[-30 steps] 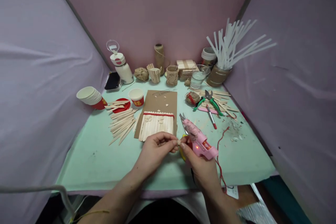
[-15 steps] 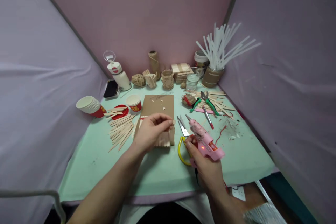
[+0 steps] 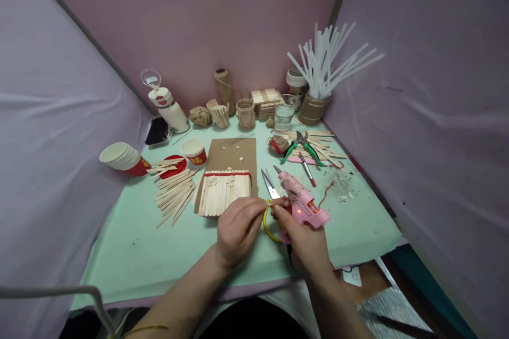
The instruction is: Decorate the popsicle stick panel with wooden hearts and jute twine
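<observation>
My right hand [image 3: 305,241] grips a pink hot glue gun [image 3: 299,196], its nozzle pointing up and left and a small orange light glowing on its side. My left hand [image 3: 238,228] is closed in a pinch, its fingertips meeting those of my right hand; whatever small thing is between them is too small to make out. Just beyond lie scissors [image 3: 270,185] with yellow handles, partly hidden by my fingers. A panel of craft sticks [image 3: 222,196] with a red cord across its top and small wooden bits glued on rests on a cardboard sheet [image 3: 233,153].
Left are loose craft sticks [image 3: 174,196], a red lid [image 3: 181,167], a paper cup [image 3: 194,152] and stacked cups [image 3: 123,159]. Right are green-handled pliers [image 3: 301,143] and a marker [image 3: 307,169]. Behind stand a white bottle [image 3: 172,114], a glass of water [image 3: 283,116] and a jar of glue sticks [image 3: 314,108].
My left hand has moved from above the stick panel down and right to my right hand's fingertips, uncovering the panel. The camera view has shifted slightly.
</observation>
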{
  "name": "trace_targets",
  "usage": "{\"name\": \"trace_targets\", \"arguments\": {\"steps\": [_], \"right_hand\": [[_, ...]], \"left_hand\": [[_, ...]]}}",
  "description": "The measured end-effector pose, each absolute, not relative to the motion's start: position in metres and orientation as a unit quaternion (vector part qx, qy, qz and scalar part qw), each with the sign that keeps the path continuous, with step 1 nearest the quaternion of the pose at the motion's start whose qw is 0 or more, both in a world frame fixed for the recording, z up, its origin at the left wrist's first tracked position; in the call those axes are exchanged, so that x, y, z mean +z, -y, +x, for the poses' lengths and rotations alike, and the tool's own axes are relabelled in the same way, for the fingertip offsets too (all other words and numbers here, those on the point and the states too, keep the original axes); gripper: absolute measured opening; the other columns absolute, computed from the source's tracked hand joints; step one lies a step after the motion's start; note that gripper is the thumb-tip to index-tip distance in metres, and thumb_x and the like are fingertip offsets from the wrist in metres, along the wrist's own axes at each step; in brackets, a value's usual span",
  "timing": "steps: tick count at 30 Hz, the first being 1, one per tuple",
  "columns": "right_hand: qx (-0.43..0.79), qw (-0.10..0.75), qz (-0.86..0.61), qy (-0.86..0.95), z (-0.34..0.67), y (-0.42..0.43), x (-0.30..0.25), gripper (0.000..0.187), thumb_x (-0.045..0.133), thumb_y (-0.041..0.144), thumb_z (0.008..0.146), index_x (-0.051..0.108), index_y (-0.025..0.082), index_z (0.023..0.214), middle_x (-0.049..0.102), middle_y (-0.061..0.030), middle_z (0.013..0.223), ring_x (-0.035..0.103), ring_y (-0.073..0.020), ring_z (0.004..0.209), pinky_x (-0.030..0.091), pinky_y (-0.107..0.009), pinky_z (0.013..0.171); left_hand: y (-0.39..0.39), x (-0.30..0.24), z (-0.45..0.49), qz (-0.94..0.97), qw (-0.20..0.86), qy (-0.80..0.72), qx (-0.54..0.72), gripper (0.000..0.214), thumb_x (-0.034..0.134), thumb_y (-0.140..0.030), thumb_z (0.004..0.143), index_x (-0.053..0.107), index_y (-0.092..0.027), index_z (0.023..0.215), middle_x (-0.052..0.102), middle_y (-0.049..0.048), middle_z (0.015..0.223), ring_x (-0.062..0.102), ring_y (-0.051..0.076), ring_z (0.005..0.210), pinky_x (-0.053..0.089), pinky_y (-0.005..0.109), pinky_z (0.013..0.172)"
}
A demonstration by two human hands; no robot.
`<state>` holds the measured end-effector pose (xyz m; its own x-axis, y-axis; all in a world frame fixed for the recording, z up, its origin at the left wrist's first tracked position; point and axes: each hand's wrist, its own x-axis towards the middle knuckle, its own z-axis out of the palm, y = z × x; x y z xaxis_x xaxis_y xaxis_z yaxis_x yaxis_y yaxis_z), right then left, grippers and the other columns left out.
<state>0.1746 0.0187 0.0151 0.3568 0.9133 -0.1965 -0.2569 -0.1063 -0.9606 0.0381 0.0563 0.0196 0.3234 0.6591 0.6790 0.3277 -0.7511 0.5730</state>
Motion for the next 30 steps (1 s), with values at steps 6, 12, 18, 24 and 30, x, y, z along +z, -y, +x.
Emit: {"name": "trace_targets", "arguments": {"steps": [6,12,18,24,30], "right_hand": [[0.484,0.613,-0.545,0.306,0.173,-0.018,0.01,0.025,0.075,0.037,0.074,0.068,0.02,0.09,0.071,-0.0021,0.087,0.065,-0.0183,0.083,0.052,-0.034,0.084],[0.483,0.599,-0.56,0.307,0.17,-0.018,0.017,0.022,0.075,0.036,0.072,0.069,0.02,0.087,0.071,-0.0009,0.082,0.065,-0.0183,0.08,0.053,-0.033,0.079],[0.488,0.595,-0.568,0.293,0.167,-0.021,0.024,0.021,0.073,0.035,0.072,0.068,0.018,0.082,0.071,-0.0024,0.079,0.065,-0.0178,0.075,0.053,-0.031,0.07],[0.491,0.598,-0.569,0.278,0.163,-0.023,0.016,0.02,0.073,0.033,0.071,0.069,0.017,0.083,0.071,-0.0021,0.076,0.065,-0.0164,0.069,0.052,-0.028,0.064],[0.488,0.6,-0.574,0.27,0.161,-0.022,0.008,0.018,0.074,0.034,0.071,0.066,0.018,0.078,0.068,0.0004,0.072,0.062,-0.0143,0.065,0.049,-0.026,0.059]], "left_hand": [[-0.052,0.01,0.034,0.816,0.144,-0.273,0.488,0.039,0.058,-0.003,0.086,0.061,-0.023,0.119,0.072,0.0073,0.1,0.066,0.017,0.094,0.054,0.03,0.083],[-0.049,0.008,0.035,0.787,0.195,-0.298,0.504,0.03,0.059,-0.004,0.086,0.065,-0.021,0.11,0.071,0.0076,0.096,0.067,0.016,0.091,0.056,0.029,0.08],[-0.049,0.007,0.038,0.745,0.234,-0.373,0.501,0.009,0.063,-0.016,0.087,0.068,-0.02,0.093,0.071,0.0051,0.084,0.067,0.016,0.081,0.055,0.028,0.076],[-0.05,0.009,0.037,0.749,0.25,-0.385,0.479,0.006,0.061,-0.018,0.089,0.067,-0.019,0.092,0.07,0.0049,0.083,0.065,0.015,0.079,0.053,0.028,0.074],[-0.049,0.01,0.037,0.741,0.263,-0.396,0.474,0.007,0.061,-0.018,0.088,0.068,-0.019,0.091,0.07,0.0049,0.084,0.065,0.015,0.08,0.053,0.027,0.074]]}}
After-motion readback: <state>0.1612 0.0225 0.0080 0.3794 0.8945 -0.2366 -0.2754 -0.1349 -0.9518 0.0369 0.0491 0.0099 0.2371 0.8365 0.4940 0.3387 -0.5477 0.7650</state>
